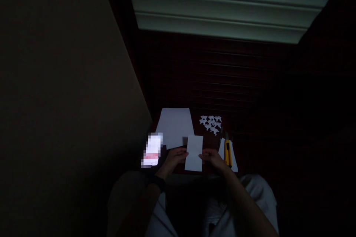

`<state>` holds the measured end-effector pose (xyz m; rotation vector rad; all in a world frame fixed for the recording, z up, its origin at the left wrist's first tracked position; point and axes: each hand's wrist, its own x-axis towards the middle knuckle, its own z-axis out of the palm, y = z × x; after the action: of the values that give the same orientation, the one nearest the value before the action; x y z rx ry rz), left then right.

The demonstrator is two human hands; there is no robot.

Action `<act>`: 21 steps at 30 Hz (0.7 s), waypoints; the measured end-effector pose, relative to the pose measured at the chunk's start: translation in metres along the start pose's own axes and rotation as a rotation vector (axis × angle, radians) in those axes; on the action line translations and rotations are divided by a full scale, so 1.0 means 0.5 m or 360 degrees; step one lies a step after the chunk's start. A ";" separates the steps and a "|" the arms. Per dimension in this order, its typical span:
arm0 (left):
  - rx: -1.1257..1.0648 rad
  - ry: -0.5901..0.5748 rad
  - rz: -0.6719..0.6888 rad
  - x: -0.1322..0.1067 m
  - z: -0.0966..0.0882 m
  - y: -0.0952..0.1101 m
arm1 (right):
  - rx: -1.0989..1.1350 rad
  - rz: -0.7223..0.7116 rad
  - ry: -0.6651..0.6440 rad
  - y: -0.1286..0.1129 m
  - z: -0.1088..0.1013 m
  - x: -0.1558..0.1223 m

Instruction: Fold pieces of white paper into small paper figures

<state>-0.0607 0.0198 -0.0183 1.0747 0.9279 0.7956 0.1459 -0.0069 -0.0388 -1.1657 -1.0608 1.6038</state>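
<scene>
A white strip of paper point(194, 148) is held upright between my two hands, with a faint crease across its middle. My left hand point(177, 155) pinches its left edge, thumb in front and fingers behind. On the opposite edge, my right hand point(211, 156) grips the paper the same way. Behind it lies a larger white sheet or stack of paper point(175, 124). Several small folded paper pieces point(210, 124) are grouped at the back right. Beside my right hand, a yellow utility knife point(227, 153) rests on another piece of white paper point(234, 159).
A lit phone-like screen point(152, 150), blurred out, is left of my left hand. The small dark table point(191, 173) stands close to a wall point(83, 63) on the left and a dark slatted panel point(211, 70) behind. My knees are at its front edge. The room is dim.
</scene>
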 end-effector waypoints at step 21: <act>0.0050 -0.0022 -0.0036 -0.001 -0.001 0.003 | 0.0027 -0.0023 -0.0058 -0.009 0.002 -0.004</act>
<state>-0.0614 0.0197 -0.0166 1.0942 0.9419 0.7560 0.1463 -0.0078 -0.0337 -1.1192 -1.0746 1.6252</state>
